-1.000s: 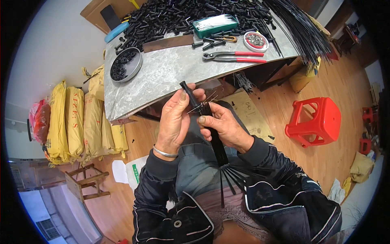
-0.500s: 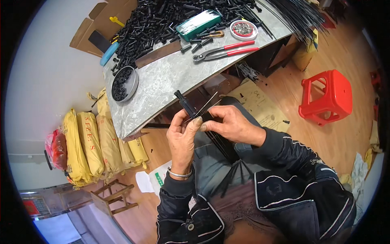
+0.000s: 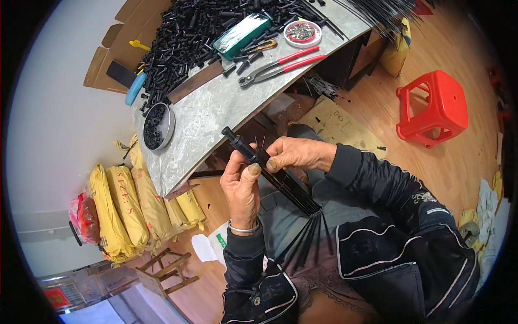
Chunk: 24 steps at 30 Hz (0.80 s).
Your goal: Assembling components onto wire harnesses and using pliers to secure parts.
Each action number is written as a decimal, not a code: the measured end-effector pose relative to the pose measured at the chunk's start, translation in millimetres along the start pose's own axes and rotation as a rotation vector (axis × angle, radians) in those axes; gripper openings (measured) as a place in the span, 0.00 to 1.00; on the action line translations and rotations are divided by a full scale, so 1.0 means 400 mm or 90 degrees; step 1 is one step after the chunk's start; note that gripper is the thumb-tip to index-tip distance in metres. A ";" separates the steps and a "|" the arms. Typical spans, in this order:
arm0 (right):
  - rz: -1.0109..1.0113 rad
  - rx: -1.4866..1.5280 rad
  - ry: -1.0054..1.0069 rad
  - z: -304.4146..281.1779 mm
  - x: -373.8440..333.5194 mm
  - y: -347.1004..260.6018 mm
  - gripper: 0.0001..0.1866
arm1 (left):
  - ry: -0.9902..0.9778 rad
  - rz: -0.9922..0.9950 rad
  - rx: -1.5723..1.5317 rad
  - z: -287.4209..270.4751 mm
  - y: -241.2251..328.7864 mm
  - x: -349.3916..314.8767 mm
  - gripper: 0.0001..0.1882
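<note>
My left hand (image 3: 240,189) is closed around a black plastic tube (image 3: 238,142), its thumb pressed near the tube's lower end. The tube's capped tip points up and left, toward the table edge. Below it runs a bundle of thin black ribs (image 3: 295,197), which looks like a folded umbrella frame. The ribs are gathered by a band and fan out over my lap. My right hand (image 3: 300,153) is closed, finger and thumb pinching at the upper end of the ribs beside the tube. Fine wires (image 3: 260,142) stick up between the hands. What lies under the right fingertips is hidden.
On the grey table (image 3: 202,119) lie red-handled pincers (image 3: 280,68), a round tin (image 3: 171,120), a dish of metal bits (image 3: 303,33), a green box (image 3: 243,36) and heaped black plastic parts (image 3: 183,48). A red stool (image 3: 440,102) stands right; yellow sacks (image 3: 127,205) lean left.
The view has shifted slightly. My right fingers have curled down over the ribs, moving off the left thumb. The long wire that slanted right now shows as shorter, more upright wires.
</note>
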State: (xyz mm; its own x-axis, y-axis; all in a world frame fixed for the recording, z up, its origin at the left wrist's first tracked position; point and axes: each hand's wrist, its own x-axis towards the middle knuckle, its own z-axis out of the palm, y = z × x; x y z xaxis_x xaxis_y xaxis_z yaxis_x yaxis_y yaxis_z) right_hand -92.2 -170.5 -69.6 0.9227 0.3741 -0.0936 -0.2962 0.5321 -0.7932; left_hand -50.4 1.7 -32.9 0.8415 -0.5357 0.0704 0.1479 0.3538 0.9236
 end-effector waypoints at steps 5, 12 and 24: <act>0.004 -0.045 0.033 0.048 -0.013 -0.010 0.17 | -0.063 -0.051 -0.039 -0.050 -0.010 0.013 0.23; -0.123 0.120 0.123 0.090 -0.022 0.011 0.12 | -0.231 -0.084 0.164 -0.062 0.044 0.097 0.24; -0.183 0.075 0.320 0.091 -0.027 -0.008 0.09 | -0.243 -0.045 -0.110 0.150 0.097 -0.136 0.35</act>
State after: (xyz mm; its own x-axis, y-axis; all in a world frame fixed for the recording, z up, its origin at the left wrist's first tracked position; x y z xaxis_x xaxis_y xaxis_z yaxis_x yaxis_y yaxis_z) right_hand -110.0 -148.6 -44.1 0.9654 -0.1876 -0.1813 -0.0161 0.6509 -0.7590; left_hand -121.6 -1.2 21.8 0.5778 -0.7973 0.1744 0.3107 0.4125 0.8563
